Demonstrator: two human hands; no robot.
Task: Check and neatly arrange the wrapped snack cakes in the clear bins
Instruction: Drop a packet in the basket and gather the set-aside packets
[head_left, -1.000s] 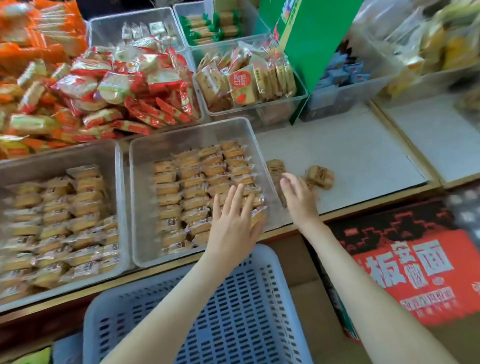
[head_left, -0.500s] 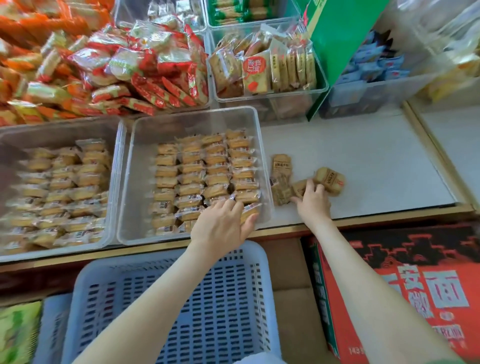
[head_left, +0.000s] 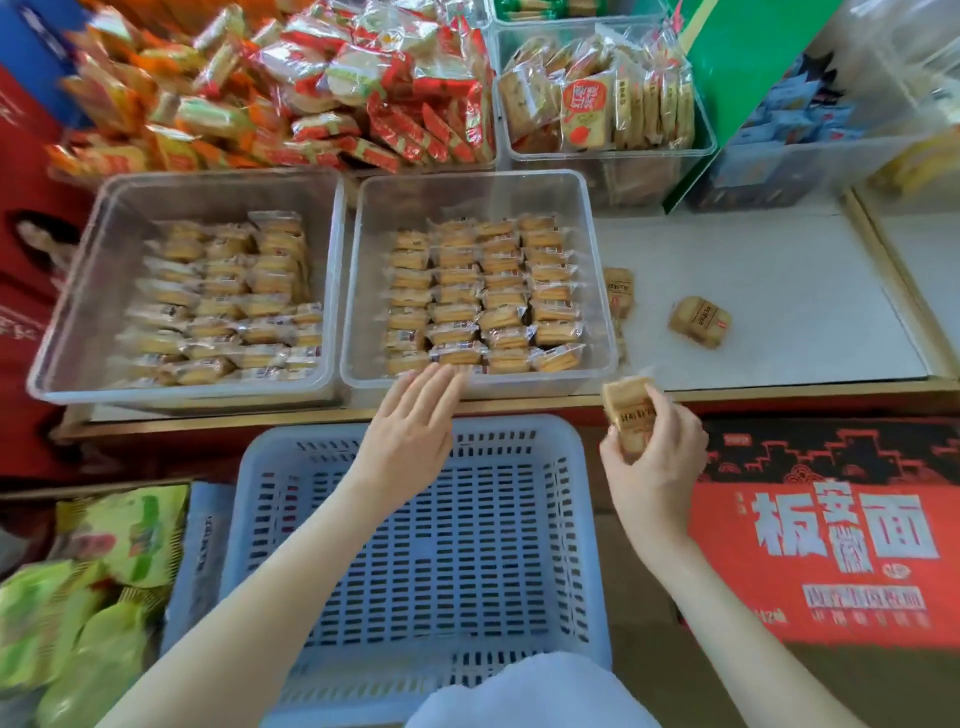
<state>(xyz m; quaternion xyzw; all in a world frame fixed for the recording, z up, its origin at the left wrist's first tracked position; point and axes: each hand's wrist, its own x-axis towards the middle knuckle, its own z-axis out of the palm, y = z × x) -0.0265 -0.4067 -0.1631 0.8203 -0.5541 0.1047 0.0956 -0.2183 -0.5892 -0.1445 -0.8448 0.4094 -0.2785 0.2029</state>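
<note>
Two clear bins stand side by side on the counter. The right bin (head_left: 597, 270) holds neat rows of wrapped snack cakes (head_left: 483, 296); the left bin (head_left: 78, 291) holds looser rows of wrapped cakes (head_left: 228, 296). My right hand (head_left: 652, 460) grips a wrapped cake (head_left: 626, 408) just in front of the counter edge, right of the bin. My left hand (head_left: 415, 426) hovers with straight fingers at the right bin's near wall, holding nothing. Two loose cakes lie on the counter: one (head_left: 619, 292) beside the bin, another (head_left: 700, 321) further right.
A blue perforated basket (head_left: 415, 545) sits below the counter under my arms. A red carton (head_left: 841, 540) is to its right, green bags (head_left: 88, 587) to its left. Bins of red-wrapped and other snacks (head_left: 597, 98) fill the back. A green box (head_left: 748, 62) leans at the back right.
My right hand has picked one wrapped cake off the counter and drawn it back toward me. My left hand has pulled out of the right bin to its near edge.
</note>
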